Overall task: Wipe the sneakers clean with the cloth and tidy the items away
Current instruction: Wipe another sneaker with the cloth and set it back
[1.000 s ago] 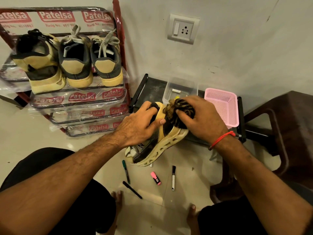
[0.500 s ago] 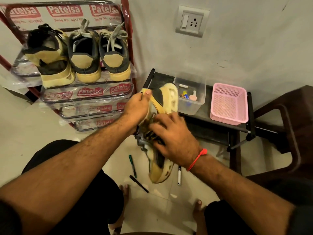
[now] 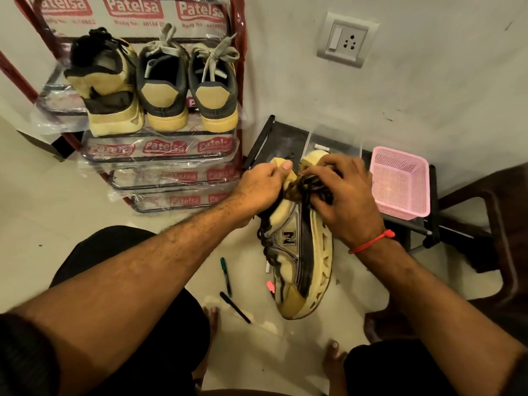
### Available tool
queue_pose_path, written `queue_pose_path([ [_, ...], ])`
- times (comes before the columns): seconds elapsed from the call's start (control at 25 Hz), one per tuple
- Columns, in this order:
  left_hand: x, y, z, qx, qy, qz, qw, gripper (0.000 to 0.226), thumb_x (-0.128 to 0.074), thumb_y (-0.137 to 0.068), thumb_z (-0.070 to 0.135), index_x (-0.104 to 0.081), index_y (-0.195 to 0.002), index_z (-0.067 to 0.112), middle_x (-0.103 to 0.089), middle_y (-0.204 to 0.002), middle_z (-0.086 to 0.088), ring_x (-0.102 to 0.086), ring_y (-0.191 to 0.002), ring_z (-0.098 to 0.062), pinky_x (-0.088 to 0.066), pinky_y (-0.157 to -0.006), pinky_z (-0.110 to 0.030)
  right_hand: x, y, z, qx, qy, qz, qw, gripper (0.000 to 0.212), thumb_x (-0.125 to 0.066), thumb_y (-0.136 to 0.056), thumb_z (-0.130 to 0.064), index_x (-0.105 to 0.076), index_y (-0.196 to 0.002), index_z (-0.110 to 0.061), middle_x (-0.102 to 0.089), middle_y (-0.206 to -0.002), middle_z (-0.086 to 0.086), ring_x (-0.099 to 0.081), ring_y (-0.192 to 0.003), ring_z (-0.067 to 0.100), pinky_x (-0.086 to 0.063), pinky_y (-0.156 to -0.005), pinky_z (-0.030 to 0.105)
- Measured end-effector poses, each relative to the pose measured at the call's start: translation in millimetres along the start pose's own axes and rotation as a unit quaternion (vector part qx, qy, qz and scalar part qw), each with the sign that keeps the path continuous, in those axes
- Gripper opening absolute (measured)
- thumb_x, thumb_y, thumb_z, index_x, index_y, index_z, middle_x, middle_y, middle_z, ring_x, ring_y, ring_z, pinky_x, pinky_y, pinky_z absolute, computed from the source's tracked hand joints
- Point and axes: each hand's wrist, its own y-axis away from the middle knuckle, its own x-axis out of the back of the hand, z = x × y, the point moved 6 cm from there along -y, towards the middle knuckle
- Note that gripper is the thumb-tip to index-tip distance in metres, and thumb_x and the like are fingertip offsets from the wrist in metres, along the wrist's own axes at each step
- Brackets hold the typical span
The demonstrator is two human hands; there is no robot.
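Observation:
A yellow and black sneaker hangs in front of me, one end up and its sole facing right. My left hand grips its upper end from the left. My right hand presses a dark patterned cloth against the top of the sneaker, fingers curled round the cloth. Three more sneakers stand heels out on the top shelf of the red shoe rack at the left.
Two markers and a pink highlighter lie on the floor below the sneaker. A low black stand by the wall carries a clear box and a pink basket. A dark chair stands at the right.
The sneaker has been turned from lying sideways to hanging upright. My right hand with the cloth moved from the sneaker's middle up to its top end.

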Motion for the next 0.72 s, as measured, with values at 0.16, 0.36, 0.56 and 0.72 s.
queue_pose_path([
  [0.16, -6.5, 2.2, 2.2, -0.003, 0.002, 0.014, 1.0, 0.047, -0.044, -0.105, 0.048, -0.065, -0.094, 0.007, -0.063, -0.085, -0.004, -0.06, -0.083, -0.022, -0.049, -0.07, -0.037, -9.8, 10.8, -8.8, -0.012, 0.051, -0.015, 0.999, 0.047, -0.056, -0.081, -0.032, -0.061, -0.124, -0.016, -0.055, -0.124, 0.011, -0.043, -0.114, 0.033, -0.045, -0.086, 0.052],
  [0.36, 31.6, -4.2, -6.4, 0.077, 0.108, 0.112, 0.985, 0.039, -0.046, -0.104, 0.05, -0.067, -0.105, 0.018, -0.069, -0.103, -0.005, -0.066, -0.098, -0.023, -0.055, -0.089, -0.041, -46.1, 45.7, -54.2, 0.158, 0.039, -0.114, 0.98, 0.042, -0.076, -0.076, -0.031, -0.067, -0.116, -0.019, -0.06, -0.119, 0.006, -0.052, -0.109, 0.03, -0.051, -0.081, 0.047],
  [0.56, 68.6, -9.3, -10.3, 0.105, 0.205, 0.168, 0.959, 0.039, -0.048, -0.103, 0.049, -0.067, -0.118, 0.019, -0.071, -0.112, -0.003, -0.068, -0.104, -0.025, -0.056, -0.094, -0.047, -34.4, 37.3, -41.5, 0.103, -0.089, -0.144, 0.98, 0.04, -0.06, -0.082, -0.041, -0.067, -0.115, -0.02, -0.064, -0.116, 0.002, -0.055, -0.109, 0.022, -0.052, -0.086, 0.042],
  [0.72, 63.0, -6.6, -8.9, 0.1, 0.191, 0.152, 0.965, 0.033, -0.049, -0.103, 0.047, -0.067, -0.104, 0.02, -0.071, -0.108, -0.003, -0.067, -0.101, -0.024, -0.055, -0.084, -0.04, -9.8, 17.4, -13.0, -0.035, -0.218, -0.049, 0.974, 0.04, -0.059, -0.086, -0.035, -0.061, -0.122, -0.017, -0.064, -0.117, 0.001, -0.057, -0.113, 0.017, -0.05, -0.097, 0.044],
])
